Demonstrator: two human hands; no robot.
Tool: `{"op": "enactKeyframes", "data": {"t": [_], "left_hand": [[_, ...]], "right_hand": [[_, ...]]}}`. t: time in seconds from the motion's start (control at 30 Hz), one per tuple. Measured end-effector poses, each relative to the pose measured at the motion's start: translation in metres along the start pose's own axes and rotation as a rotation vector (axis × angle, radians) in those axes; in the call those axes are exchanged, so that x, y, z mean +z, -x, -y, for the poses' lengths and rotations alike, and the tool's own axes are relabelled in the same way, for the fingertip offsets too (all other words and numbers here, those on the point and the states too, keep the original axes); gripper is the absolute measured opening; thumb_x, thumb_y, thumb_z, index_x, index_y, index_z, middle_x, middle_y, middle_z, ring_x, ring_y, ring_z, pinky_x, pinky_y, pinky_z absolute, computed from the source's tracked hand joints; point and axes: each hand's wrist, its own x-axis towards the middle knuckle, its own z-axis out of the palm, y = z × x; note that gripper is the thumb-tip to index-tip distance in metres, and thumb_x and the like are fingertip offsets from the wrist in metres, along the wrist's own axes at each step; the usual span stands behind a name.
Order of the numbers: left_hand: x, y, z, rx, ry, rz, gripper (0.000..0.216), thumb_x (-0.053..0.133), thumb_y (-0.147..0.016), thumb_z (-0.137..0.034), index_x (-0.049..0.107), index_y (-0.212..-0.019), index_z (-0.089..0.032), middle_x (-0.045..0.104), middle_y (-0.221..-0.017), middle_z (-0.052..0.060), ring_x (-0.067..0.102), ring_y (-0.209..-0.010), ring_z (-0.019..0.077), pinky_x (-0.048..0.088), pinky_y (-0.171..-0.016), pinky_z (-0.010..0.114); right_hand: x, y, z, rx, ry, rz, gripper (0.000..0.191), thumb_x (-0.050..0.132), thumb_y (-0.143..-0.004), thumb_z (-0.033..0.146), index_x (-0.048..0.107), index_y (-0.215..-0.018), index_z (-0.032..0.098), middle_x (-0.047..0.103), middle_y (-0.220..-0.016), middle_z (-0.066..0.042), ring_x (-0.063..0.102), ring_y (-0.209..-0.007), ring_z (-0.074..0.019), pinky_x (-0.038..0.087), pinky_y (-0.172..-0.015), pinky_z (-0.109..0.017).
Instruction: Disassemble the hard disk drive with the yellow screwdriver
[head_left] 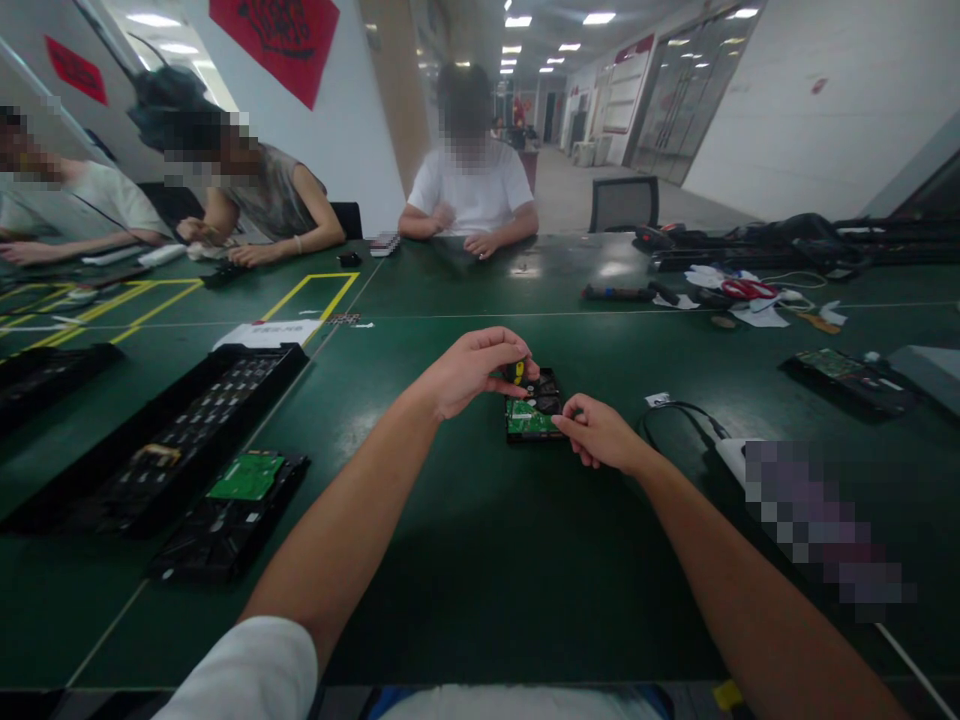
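A hard drive (534, 424) with a green circuit board and a black case lies on the table in front of me. Over its far part, my left hand (480, 374) is closed around a short black and yellow screwdriver (515, 371), most of which my fingers hide. At the drive's right edge is my right hand (597, 431), with thumb and forefinger pinched together. What lies between those fingertips, if anything, is too small to make out.
Another hard drive (232, 510) sits at left beside a long black tray (169, 440). To the right are a drive (847, 380), a cable (686, 408) joined to a white device (739, 460), and assorted tools and papers (750, 290). Three people sit across the green table (465, 580).
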Motion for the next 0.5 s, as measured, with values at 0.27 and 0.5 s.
{"op": "enactKeyframes", "data": {"t": [0.27,0.5], "left_hand": [[-0.0007,-0.0024,0.0008,0.027,-0.129,-0.101,0.021,0.069,-0.084,-0.033,0.075,-0.087,-0.013,0.068,-0.1,0.01,0.062,-0.088,0.017,0.058,-0.063,0.025],[-0.0003,-0.0026,0.003,0.002,-0.028,-0.036,0.017,0.064,-0.086,-0.029,0.068,-0.095,-0.015,0.07,-0.094,0.011,0.067,-0.085,0.0192,0.06,-0.06,0.028]], "right_hand": [[0.0,-0.0026,-0.0014,0.005,0.011,0.014,0.027,0.058,-0.101,0.048,0.05,-0.106,0.023,0.063,-0.066,0.003,0.058,-0.044,-0.0115,0.042,-0.035,-0.019],[-0.001,-0.0009,-0.0005,0.001,0.023,0.015,0.026,0.057,-0.101,0.048,0.05,-0.106,0.024,0.064,-0.066,0.003,0.059,-0.045,-0.012,0.043,-0.036,-0.02]]}}
